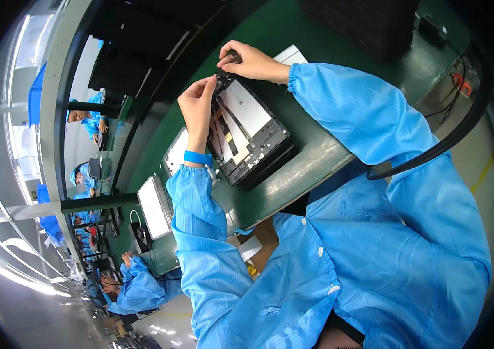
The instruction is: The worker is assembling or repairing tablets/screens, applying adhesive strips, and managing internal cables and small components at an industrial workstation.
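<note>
On the green workbench lies a flat black device housing (263,152), its inside facing up. Silver panels, a dark strip running lengthwise and small parts near its close edge show in it. It seems to rest on a stack of similar dark pieces. My left hand (196,107), with a blue wrist strap (198,157), is closed in a pinch at the housing's far left corner; what the fingertips hold is too small to make out. Just beyond that corner, my right hand (251,63) curls its fingers round a small dark object (235,56) of unclear kind.
A white-topped stack (155,207) and a pale panel (176,152) lie left of the housing. Behind my right wrist is a white box-like item (290,55). A thick black cable (442,145) loops by my right arm. Co-workers in blue, one nearby (139,285), sit along the left.
</note>
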Available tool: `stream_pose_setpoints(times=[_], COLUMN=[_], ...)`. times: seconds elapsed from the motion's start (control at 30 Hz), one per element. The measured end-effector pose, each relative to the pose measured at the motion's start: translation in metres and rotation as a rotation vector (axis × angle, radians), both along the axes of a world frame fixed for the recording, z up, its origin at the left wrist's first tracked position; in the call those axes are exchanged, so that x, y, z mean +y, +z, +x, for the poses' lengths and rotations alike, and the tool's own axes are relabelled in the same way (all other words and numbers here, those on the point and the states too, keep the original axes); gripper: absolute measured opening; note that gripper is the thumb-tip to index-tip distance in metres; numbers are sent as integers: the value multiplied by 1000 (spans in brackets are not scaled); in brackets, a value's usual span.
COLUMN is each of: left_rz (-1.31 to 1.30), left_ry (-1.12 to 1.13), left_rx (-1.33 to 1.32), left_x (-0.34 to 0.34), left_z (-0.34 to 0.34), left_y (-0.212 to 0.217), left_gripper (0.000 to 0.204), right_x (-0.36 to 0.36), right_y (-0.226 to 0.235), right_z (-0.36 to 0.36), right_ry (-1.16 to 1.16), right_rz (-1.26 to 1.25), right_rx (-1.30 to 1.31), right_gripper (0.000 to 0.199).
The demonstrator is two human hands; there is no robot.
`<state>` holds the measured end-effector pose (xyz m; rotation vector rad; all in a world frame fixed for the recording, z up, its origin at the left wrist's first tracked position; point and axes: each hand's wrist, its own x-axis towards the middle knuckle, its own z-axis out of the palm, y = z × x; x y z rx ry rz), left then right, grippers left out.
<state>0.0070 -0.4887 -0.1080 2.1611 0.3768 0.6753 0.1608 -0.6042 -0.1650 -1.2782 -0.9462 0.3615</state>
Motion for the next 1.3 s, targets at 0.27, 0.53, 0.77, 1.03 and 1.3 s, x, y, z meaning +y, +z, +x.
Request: stream_pose_setpoints(times=[0.27, 0.53, 0.77, 1.03, 1.3], left_rz=[-95, 18, 559, 595, 322], left_ry=[84, 34, 61, 21, 94], left_rx=[9, -22, 31, 17, 107], left_x=[3, -10, -34, -29, 6], left_z=[-6, 6, 5, -4, 2], left_y=[-5, -10, -7, -4, -18], left_gripper=[28, 23, 15, 14, 19], right_x=[-5, 16, 11, 6, 3], right_y=[4, -19, -20, -14, -8], right_z=[-15, 0, -1, 2, -3], right_ry=[-34, -129, -39, 90, 178], right_rz=[-74, 162, 92, 19, -36], right_rx=[-255, -146, -35, -75, 36], right_gripper=[44, 30, 27, 39, 41])
